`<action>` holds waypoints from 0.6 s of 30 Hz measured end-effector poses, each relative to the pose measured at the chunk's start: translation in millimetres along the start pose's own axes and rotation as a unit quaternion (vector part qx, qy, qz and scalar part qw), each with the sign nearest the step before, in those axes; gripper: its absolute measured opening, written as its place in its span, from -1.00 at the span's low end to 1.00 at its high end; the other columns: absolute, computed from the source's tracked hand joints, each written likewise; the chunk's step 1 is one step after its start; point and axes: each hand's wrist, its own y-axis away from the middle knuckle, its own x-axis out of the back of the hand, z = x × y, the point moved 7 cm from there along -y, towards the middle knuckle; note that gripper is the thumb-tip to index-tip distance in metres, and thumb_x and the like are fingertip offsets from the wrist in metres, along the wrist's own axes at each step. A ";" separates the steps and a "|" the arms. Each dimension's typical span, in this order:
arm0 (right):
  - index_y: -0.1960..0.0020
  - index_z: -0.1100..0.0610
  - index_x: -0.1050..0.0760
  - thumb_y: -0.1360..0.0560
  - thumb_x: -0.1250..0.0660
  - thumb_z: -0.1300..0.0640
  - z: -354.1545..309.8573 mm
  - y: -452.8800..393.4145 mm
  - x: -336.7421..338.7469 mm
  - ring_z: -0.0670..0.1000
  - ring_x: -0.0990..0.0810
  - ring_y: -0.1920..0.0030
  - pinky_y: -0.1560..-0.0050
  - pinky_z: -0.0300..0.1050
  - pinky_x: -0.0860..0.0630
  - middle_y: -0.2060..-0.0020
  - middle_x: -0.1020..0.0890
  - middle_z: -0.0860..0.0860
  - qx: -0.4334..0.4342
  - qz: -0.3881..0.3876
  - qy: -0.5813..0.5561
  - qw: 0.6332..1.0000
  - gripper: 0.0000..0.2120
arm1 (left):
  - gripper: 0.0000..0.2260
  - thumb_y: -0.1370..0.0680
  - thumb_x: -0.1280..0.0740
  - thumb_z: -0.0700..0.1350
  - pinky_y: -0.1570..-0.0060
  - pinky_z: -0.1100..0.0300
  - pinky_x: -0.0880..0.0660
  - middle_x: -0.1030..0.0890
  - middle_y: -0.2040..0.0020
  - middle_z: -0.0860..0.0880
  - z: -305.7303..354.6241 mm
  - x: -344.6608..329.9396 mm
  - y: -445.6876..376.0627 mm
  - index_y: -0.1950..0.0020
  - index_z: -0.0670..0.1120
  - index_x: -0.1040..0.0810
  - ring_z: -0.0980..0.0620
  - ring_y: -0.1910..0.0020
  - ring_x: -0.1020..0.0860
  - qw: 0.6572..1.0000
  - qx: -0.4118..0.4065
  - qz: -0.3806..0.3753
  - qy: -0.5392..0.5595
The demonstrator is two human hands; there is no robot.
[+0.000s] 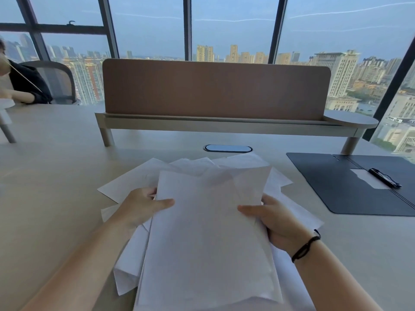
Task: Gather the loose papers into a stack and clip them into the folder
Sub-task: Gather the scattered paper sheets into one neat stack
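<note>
A loose pile of white papers (206,239) lies fanned out on the desk in front of me, sheets poking out at different angles. My left hand (140,207) grips the pile's left edge, thumb on top of the uppermost sheets. My right hand (272,221), with a black band on the wrist, grips the right edge the same way. The dark folder (336,187) lies open and flat at the right, apart from the papers. A black clip (384,178) sits on it over a white scrap of paper.
A brown divider panel (215,88) on a raised shelf (224,126) spans the back of the desk (56,187). A cable port (227,148) sits just beyond the papers. Another person (24,84) sits on a mesh chair at the far left.
</note>
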 end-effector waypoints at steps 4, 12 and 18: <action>-0.23 0.12 -0.54 -0.44 -0.44 0.43 -10.9 1.8 6.3 0.28 -0.74 0.04 -0.02 0.27 -0.66 0.02 -0.76 0.20 0.074 0.009 0.075 0.994 -0.57 | -0.83 -0.42 -0.55 -0.31 0.28 0.33 -0.58 -0.78 0.14 0.00 4.7 -5.3 2.0 0.05 -0.09 -0.73 0.07 0.21 -0.74 0.999 -0.044 -0.010 0.017; -0.18 0.08 -0.59 -0.49 -0.47 0.23 -12.8 -1.7 37.9 0.30 -0.73 0.07 -0.06 0.33 -0.62 0.06 -0.75 0.24 0.076 0.101 -0.016 0.992 -0.72 | -0.86 -0.54 -0.43 -0.28 -0.09 -0.05 -0.61 -0.76 0.00 -0.14 12.5 6.5 2.7 -0.08 -0.17 -0.71 -0.17 0.01 -0.73 0.992 -0.067 -0.017 0.101; 0.11 0.21 -0.68 -0.48 -0.49 0.01 -10.4 -6.4 43.4 0.10 -0.71 0.21 0.08 0.03 -0.60 0.14 -0.75 0.23 0.101 0.146 0.154 0.972 -0.77 | -0.78 -0.61 -0.33 -0.27 -0.13 -0.05 -0.61 -0.74 -0.11 -0.14 15.9 5.9 4.2 -0.22 -0.16 -0.64 -0.16 -0.09 -0.70 0.988 -0.086 -0.059 0.117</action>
